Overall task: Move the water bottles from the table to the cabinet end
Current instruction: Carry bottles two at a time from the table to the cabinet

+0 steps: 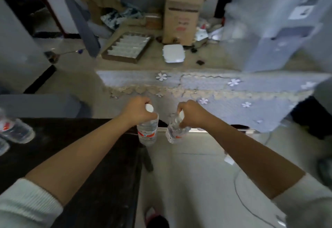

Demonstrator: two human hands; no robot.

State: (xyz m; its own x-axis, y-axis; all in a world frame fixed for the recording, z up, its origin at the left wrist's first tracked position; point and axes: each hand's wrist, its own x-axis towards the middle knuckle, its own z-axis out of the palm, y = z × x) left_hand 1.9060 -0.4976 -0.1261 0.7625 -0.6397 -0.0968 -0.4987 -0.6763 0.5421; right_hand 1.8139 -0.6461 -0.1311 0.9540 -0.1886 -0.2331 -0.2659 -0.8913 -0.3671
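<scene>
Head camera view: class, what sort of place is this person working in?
Probably a cluttered storeroom or back room in a home. A tall cardboard box and an open carton sit on the floor, and spare water bottles stand on a dark table.

Two bottles are held side by side over the floor (188, 165), just off the counter's (80, 147) right edge: one bottle (147, 132) in the left grip (138, 110), the other bottle (175, 130) in the right grip (191, 113). More bottles (15, 130) lie on the counter at far left. Ahead, a cloth-covered surface (224, 87) is spread across; behind it, a tray (128, 47) is set left of a lidded container (173, 53), with a tall carton (183, 10) behind that.
</scene>
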